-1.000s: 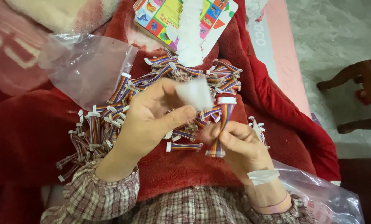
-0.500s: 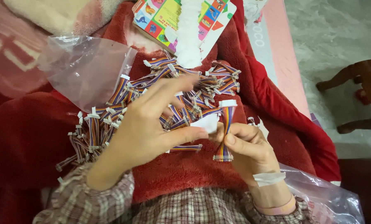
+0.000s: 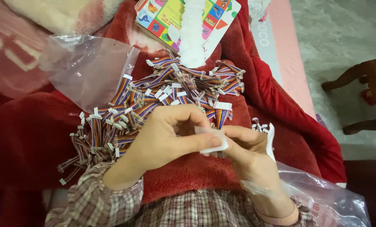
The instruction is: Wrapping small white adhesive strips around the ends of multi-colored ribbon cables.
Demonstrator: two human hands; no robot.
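Both hands pinched — left hand (image 3: 165, 141), right hand (image 3: 249, 153) — on white label (image 3: 213, 141)

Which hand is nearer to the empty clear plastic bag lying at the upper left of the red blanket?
Left. The left hand sits just below and right of the clear plastic bag, across the cable pile. The right hand is farther right.

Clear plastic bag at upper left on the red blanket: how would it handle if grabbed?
The clear plastic bag is probably floppy: it lies crumpled and creased on the red blanket. Likely very light, since it looks thin and empty. Its glossy film may slip in a pinch.
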